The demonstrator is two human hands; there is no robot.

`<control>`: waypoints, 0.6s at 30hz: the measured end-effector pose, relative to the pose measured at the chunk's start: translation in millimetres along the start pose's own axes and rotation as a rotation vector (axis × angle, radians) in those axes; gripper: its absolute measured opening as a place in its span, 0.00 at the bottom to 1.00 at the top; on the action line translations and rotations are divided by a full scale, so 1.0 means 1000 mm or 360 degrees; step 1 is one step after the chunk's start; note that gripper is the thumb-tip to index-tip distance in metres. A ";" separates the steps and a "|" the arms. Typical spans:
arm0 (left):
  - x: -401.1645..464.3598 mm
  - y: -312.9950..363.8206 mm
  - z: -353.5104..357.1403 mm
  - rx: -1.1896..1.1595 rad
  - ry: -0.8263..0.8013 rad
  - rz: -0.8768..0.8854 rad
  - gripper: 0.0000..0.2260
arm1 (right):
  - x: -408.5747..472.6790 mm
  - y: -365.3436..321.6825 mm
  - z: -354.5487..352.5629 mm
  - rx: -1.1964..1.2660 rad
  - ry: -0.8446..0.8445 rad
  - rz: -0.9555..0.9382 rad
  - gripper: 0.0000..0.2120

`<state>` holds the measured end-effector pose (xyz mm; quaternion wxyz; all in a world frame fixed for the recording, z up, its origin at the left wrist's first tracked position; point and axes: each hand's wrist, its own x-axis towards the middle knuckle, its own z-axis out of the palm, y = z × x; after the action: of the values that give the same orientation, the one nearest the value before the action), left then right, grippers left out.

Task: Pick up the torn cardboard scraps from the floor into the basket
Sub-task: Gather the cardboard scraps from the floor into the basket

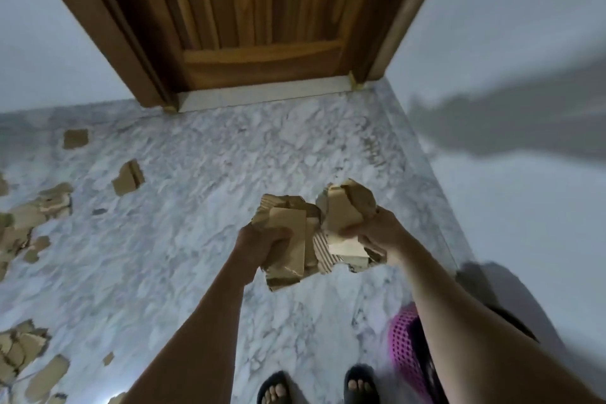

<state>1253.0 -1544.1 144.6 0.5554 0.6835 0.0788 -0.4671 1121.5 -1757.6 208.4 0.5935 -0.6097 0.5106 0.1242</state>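
My left hand grips a bundle of torn brown cardboard scraps in mid-air above the floor. Right beside it, my right hand clutches another bunch of cardboard scraps; the two bundles touch. A pink mesh basket stands on the floor at the lower right, mostly hidden behind my right forearm. Several more scraps lie on the marble floor at the left: one piece mid-left, one further back, and a loose pile at the bottom left.
A closed wooden door stands ahead with a pale threshold. A grey wall runs along the right side. My feet in dark sandals show at the bottom. The floor is grey-white marble.
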 end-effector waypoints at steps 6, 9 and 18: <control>-0.020 -0.021 0.110 0.0268 -0.0336 -0.0025 0.30 | -0.049 0.085 -0.083 0.0326 0.0224 0.0274 0.18; -0.030 -0.042 0.167 0.0358 -0.0500 -0.0065 0.29 | -0.072 0.137 -0.123 0.0451 0.0304 0.0371 0.17; -0.080 -0.136 0.327 0.0618 -0.0661 -0.0170 0.26 | -0.134 0.301 -0.220 0.0872 0.0742 0.0383 0.23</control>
<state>944.2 -1733.1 126.9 0.3930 0.6615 -0.0916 -0.6321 729.8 -1812.7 188.5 0.5836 -0.3758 0.7142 -0.0903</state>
